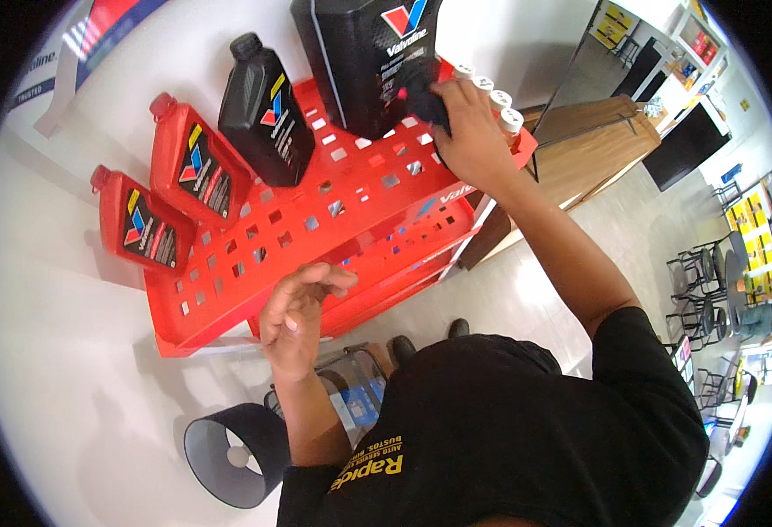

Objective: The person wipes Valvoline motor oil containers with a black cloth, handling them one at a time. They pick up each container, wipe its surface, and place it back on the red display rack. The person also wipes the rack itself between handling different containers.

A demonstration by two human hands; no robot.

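My right hand (pixel 469 132) rests on the far right of a red perforated shelf (pixel 315 224), fingers closed on a small dark bottle (pixel 425 98) next to a large black jug (pixel 364 57). A row of white-capped bottles (pixel 491 95) stands just right of that hand. My left hand (pixel 298 316) hovers over the shelf's front edge, fingers loosely curled, holding nothing. On the shelf's left stand two red oil bottles (pixel 197 162) (pixel 140 220) and a black oil bottle (pixel 265 110).
A lower red shelf (pixel 403 263) sits beneath the top one. A dark round bin (pixel 232 457) stands on the floor by a wire basket (pixel 351 386). A wooden counter (pixel 588 145) lies to the right; stools and shelving stand farther off.
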